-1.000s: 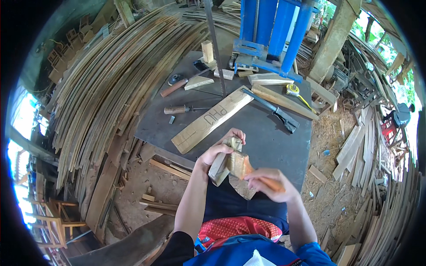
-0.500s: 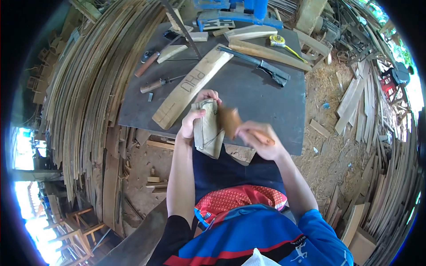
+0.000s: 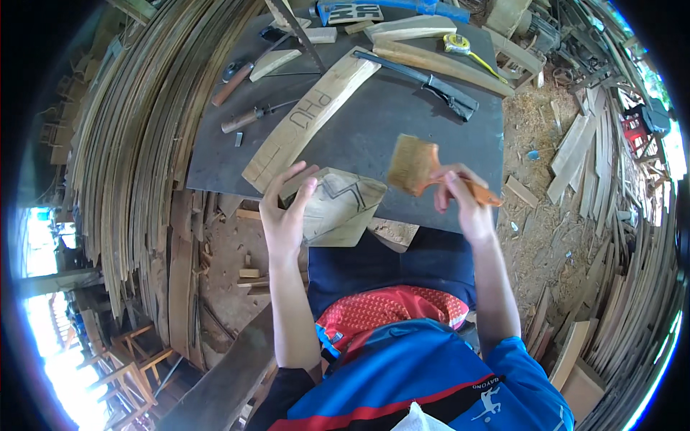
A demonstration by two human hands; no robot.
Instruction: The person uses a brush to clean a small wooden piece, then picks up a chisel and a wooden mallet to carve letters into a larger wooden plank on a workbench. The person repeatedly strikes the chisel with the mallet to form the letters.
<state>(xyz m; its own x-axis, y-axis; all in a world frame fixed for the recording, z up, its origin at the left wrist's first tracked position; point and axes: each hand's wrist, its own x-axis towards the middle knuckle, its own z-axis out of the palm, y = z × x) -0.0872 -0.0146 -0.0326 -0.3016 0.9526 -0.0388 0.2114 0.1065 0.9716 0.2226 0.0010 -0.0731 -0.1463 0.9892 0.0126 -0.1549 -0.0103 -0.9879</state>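
My left hand [image 3: 282, 219] holds a pale wooden block [image 3: 343, 208] by its left end, the thumb along one edge and the fingers at the far side. Dark pencil lines mark the block's upper face, which sits over the table's near edge, above my lap. To the right, my right hand [image 3: 466, 205] grips the orange wooden handle of a wide flat paintbrush [image 3: 412, 165]. The brush's tan bristles point left, apart from the block.
On the dark table [image 3: 424, 205] lie a long marked wood piece [image 3: 310, 118], a black-handled tool [image 3: 431, 86], a wood-handled tool [image 3: 243, 121], a handsaw [image 3: 298, 32] and a yellow tape measure [image 3: 456, 44]. Stacked boards [image 3: 136, 158] flank the left side.
The brush has moved away from the block to the right, its bristles now facing up. My left hand has moved left and turned the block, showing its pencil-marked face.
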